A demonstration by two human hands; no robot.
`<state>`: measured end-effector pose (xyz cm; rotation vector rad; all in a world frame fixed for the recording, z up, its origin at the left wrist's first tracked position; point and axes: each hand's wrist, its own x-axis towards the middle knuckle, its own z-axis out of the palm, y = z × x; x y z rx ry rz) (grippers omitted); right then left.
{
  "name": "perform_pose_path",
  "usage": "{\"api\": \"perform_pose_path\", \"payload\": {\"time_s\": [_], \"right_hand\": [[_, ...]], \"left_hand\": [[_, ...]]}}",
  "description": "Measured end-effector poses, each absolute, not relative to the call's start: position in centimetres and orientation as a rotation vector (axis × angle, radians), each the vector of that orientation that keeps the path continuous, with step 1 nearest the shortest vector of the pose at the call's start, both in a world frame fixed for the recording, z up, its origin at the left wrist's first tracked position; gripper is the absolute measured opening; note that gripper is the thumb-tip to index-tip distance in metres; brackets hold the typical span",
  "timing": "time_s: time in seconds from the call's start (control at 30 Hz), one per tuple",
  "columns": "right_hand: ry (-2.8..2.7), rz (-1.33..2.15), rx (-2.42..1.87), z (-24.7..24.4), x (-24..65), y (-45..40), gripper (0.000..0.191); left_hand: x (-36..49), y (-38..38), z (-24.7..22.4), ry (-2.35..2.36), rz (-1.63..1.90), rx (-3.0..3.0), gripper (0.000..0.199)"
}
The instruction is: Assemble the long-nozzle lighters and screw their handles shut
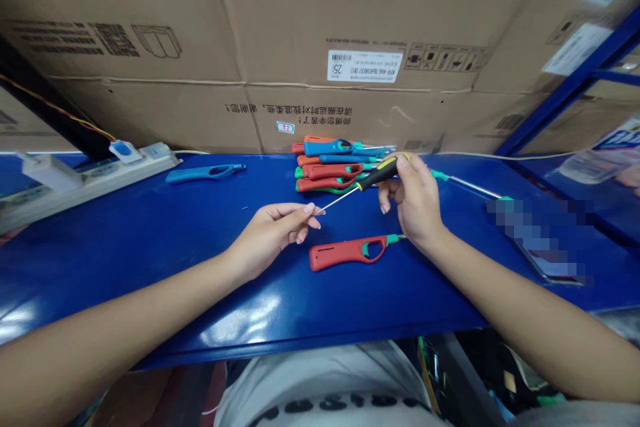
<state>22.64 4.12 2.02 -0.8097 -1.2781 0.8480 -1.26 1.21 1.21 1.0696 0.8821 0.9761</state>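
Observation:
My right hand [420, 203] grips a screwdriver [381, 172] by its black and yellow handle, with the thin shaft slanting down to the left. The fingers of my left hand [277, 230] are pinched together at the shaft's tip; whatever is between them is too small to make out. Just below both hands, a red lighter [345, 253] with a green trigger lies flat on the blue table [165, 280]. Behind the screwdriver sits a pile of several red, blue, orange and green lighters [333, 170].
A blue lighter casing [205, 173] lies at the back left, near a white power strip [95, 180] with plugs. A tiny pin-like piece [245, 207] is on the table. A phone-like, blurred-out object [543, 240] lies at right. A large cardboard box [280, 33] stands behind.

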Motion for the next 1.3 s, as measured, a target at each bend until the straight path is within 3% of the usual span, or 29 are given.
{"api": "perform_pose_path", "payload": {"time_s": [0.5,0.77,1.07,1.3], "right_hand": [[-1.232,0.871,-0.763,1.9,22.6,4.3,0.034],[-1.282,0.831,-0.744,2.0,22.7,4.2,0.031],[-1.566,0.882,-0.661,5.3,22.0,2.9,0.028],[-1.877,0.646,-0.591,7.6,19.7,1.2,0.038]], "left_hand": [[-1.3,1.3,1.3,0.839,0.929,1.073,0.031],[-1.6,1.1,1.4,0.947,0.935,1.407,0.020],[-1.4,0.9,1.0,0.884,0.836,1.672,0.012],[-1.2,0.6,1.2,0.729,0.866,1.883,0.011]]}}
